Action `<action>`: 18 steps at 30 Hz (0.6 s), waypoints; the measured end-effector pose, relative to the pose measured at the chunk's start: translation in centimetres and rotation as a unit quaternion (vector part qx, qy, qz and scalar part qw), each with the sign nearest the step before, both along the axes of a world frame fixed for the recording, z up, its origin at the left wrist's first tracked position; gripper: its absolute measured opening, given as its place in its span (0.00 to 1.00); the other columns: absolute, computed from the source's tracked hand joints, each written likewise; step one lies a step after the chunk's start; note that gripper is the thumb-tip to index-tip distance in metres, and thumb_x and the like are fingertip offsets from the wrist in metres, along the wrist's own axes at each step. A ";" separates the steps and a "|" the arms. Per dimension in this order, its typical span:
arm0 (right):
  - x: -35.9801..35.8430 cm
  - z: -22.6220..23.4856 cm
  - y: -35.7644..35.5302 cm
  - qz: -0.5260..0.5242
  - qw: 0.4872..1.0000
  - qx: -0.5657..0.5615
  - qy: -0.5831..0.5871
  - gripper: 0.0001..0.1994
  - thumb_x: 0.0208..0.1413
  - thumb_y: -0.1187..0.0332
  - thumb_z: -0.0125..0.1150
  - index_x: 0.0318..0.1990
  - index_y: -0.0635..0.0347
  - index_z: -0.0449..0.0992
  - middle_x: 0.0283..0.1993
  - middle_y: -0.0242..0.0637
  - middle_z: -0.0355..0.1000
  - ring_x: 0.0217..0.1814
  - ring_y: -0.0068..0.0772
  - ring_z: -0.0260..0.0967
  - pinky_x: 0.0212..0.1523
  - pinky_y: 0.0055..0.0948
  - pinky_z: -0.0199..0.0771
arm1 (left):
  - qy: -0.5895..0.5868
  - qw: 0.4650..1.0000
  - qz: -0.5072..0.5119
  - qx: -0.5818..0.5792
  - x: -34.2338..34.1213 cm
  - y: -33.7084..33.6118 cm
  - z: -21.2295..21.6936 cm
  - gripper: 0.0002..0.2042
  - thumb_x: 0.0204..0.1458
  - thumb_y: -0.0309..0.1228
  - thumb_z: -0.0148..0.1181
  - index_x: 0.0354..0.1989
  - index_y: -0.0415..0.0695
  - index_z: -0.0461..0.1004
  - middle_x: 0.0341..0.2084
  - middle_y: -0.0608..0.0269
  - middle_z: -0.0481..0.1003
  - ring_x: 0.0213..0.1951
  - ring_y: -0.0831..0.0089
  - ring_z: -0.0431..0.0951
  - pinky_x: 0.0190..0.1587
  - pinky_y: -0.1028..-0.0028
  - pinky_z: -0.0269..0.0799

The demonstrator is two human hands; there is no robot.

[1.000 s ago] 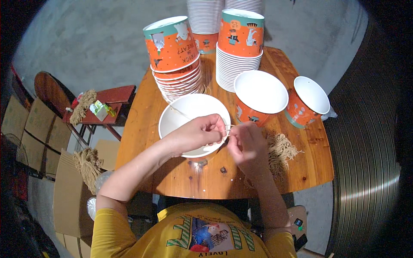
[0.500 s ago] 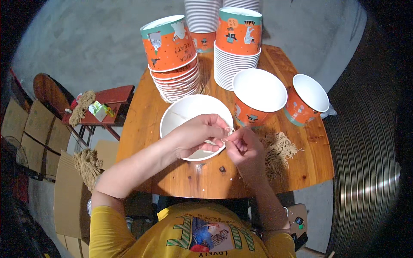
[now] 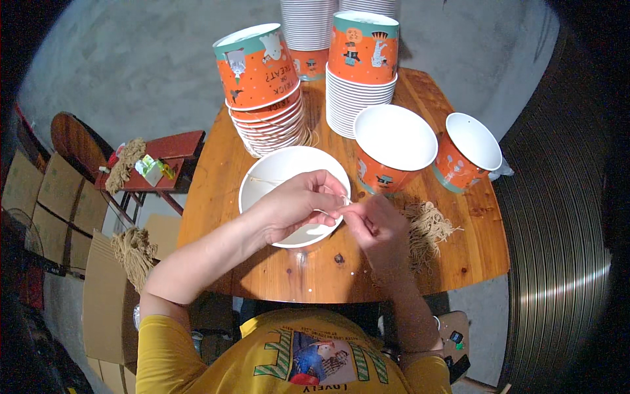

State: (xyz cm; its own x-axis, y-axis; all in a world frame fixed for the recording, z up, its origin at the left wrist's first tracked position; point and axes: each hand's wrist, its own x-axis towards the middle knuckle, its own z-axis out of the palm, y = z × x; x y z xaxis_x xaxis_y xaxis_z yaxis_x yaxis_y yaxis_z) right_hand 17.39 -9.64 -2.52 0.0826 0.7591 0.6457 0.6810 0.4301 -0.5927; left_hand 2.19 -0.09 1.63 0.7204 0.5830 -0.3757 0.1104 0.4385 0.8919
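A white-lined paper bucket [image 3: 252,199] stands in front of me, its open mouth facing up. My left hand [image 3: 298,205] reaches across it, thumb and fingers pinching a thin pale cord at the bucket's right rim. Close against it, my right hand [image 3: 375,226] is closed, its fingertips pinching the same cord just outside the rim. A loose end of cord [image 3: 264,180] shows inside the bucket. Whether the cord passes through a hole in the wall is hidden by my fingers. Right of my right hand lies a bundle of tan cords [image 3: 428,230].
Two upside-down stacks of orange paper buckets, one on the left [image 3: 259,72] and one in the middle [image 3: 364,52], stand at the back. Two upright buckets, one nearer [image 3: 387,176] and one farther right [image 3: 459,172], stand on the wooden table [image 3: 282,279]. More cord bundles [image 3: 134,256] hang at the left.
The bucket has shifted slightly left, and the loose cord end inside it shows more clearly. My right hand has turned a little; both hands stay together at the rim.
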 end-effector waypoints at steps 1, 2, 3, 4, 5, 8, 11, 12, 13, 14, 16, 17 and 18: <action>0.0 -0.6 0.1 -0.001 0.995 -0.035 0.088 0.04 0.48 0.77 0.62 0.31 0.59 0.74 0.24 0.34 0.69 0.22 0.24 0.66 0.24 0.25 0.66 | -0.009 1.000 0.001 0.013 -0.1 0.2 -0.3 0.06 0.52 0.20 0.54 0.37 0.40 0.67 0.29 0.64 0.71 0.30 0.80 0.74 0.33 0.82 0.75; 0.0 -0.9 0.1 -0.001 0.982 -0.070 0.176 0.03 0.49 0.76 0.62 0.31 0.59 0.74 0.25 0.34 0.70 0.23 0.22 0.66 0.25 0.23 0.66 | -0.019 1.000 0.003 0.025 -0.1 0.2 -0.5 0.06 0.52 0.19 0.54 0.37 0.39 0.67 0.29 0.63 0.71 0.30 0.78 0.75 0.33 0.81 0.76; 0.1 -0.7 0.1 -0.001 0.982 -0.070 0.176 0.03 0.49 0.76 0.62 0.31 0.59 0.74 0.25 0.34 0.70 0.23 0.22 0.66 0.25 0.23 0.66 | -0.019 1.000 0.003 0.025 -0.1 0.2 -0.4 0.06 0.52 0.19 0.54 0.37 0.39 0.67 0.29 0.63 0.71 0.30 0.78 0.75 0.33 0.81 0.76; 0.1 -0.4 0.1 -0.007 0.980 -0.091 0.178 0.03 0.49 0.76 0.61 0.32 0.59 0.74 0.26 0.34 0.70 0.24 0.21 0.66 0.26 0.22 0.66 | -0.023 1.000 0.006 0.021 -0.2 0.0 -0.2 0.06 0.52 0.19 0.54 0.37 0.39 0.67 0.29 0.63 0.72 0.30 0.77 0.75 0.34 0.81 0.76; 0.1 -0.2 0.1 -0.014 0.977 -0.111 0.181 0.03 0.50 0.76 0.61 0.32 0.59 0.74 0.26 0.33 0.70 0.24 0.20 0.66 0.26 0.21 0.66 | -0.027 0.999 0.008 0.017 -0.3 0.0 -0.1 0.06 0.52 0.18 0.54 0.37 0.39 0.66 0.29 0.63 0.72 0.31 0.77 0.75 0.35 0.80 0.76; -0.3 0.1 0.5 0.019 0.957 -0.086 0.277 0.03 0.50 0.75 0.61 0.32 0.59 0.74 0.24 0.31 0.67 0.24 0.18 0.63 0.26 0.20 0.65 | -0.037 0.999 0.008 0.013 -0.4 0.1 -0.4 0.07 0.51 0.18 0.54 0.37 0.39 0.66 0.29 0.62 0.72 0.31 0.76 0.76 0.36 0.79 0.76; 0.0 0.1 0.6 0.017 0.971 -0.073 0.228 0.03 0.50 0.75 0.61 0.32 0.59 0.73 0.23 0.31 0.65 0.23 0.19 0.63 0.25 0.21 0.64 | -0.036 0.999 0.008 0.039 -0.5 -0.2 -0.2 0.08 0.51 0.18 0.55 0.37 0.39 0.65 0.28 0.62 0.72 0.31 0.75 0.76 0.37 0.77 0.76; 0.0 0.2 0.6 0.018 0.971 -0.073 0.228 0.03 0.50 0.75 0.61 0.32 0.59 0.73 0.23 0.31 0.65 0.23 0.19 0.63 0.25 0.21 0.64 | -0.035 0.999 0.009 0.039 -0.5 -0.4 -0.2 0.08 0.51 0.18 0.55 0.37 0.39 0.65 0.28 0.62 0.72 0.31 0.75 0.76 0.37 0.77 0.76; 0.0 0.3 0.7 0.023 0.981 -0.070 0.179 0.03 0.50 0.76 0.60 0.32 0.60 0.74 0.24 0.27 0.64 0.24 0.16 0.60 0.25 0.18 0.61 | -0.026 0.994 0.015 0.102 -0.5 -0.6 -0.2 0.08 0.51 0.19 0.55 0.38 0.40 0.65 0.28 0.63 0.72 0.31 0.76 0.76 0.37 0.77 0.75; 0.1 0.4 0.7 0.028 0.989 -0.067 0.129 0.02 0.50 0.78 0.59 0.32 0.62 0.74 0.24 0.23 0.62 0.24 0.12 0.56 0.24 0.16 0.57 | -0.017 0.986 0.020 0.163 -0.5 -0.8 -0.2 0.08 0.52 0.19 0.55 0.38 0.40 0.64 0.27 0.63 0.72 0.31 0.76 0.75 0.37 0.77 0.74; 0.2 0.5 0.6 0.023 0.990 -0.076 0.118 0.03 0.49 0.76 0.61 0.31 0.61 0.73 0.23 0.27 0.62 0.23 0.17 0.59 0.24 0.20 0.60 | -0.017 0.979 0.014 0.203 -0.4 -1.1 -0.2 0.08 0.52 0.20 0.55 0.38 0.40 0.63 0.27 0.64 0.71 0.31 0.77 0.75 0.37 0.79 0.72; 0.3 0.6 0.5 0.019 0.990 -0.087 0.107 0.04 0.48 0.74 0.62 0.30 0.60 0.73 0.21 0.31 0.62 0.22 0.23 0.62 0.23 0.23 0.62 | -0.017 0.970 0.009 0.242 -0.4 -1.2 -0.1 0.08 0.52 0.20 0.56 0.38 0.41 0.63 0.27 0.64 0.71 0.31 0.78 0.75 0.36 0.80 0.71; 0.2 0.6 0.5 0.021 0.990 -0.087 0.108 0.04 0.48 0.74 0.62 0.30 0.60 0.73 0.21 0.31 0.62 0.22 0.23 0.62 0.23 0.23 0.62 | -0.016 0.970 0.010 0.242 -0.5 -1.3 -0.2 0.08 0.52 0.20 0.56 0.38 0.41 0.63 0.27 0.64 0.71 0.31 0.78 0.75 0.36 0.80 0.71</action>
State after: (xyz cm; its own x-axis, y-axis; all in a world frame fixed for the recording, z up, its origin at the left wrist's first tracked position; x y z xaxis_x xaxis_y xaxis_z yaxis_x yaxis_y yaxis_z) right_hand 17.55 -9.10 -1.89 0.1710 0.8627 0.4759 0.5148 0.3336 -0.7898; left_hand 1.69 -1.35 1.40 0.7136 0.6998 -0.0319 0.0753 -0.0314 0.9967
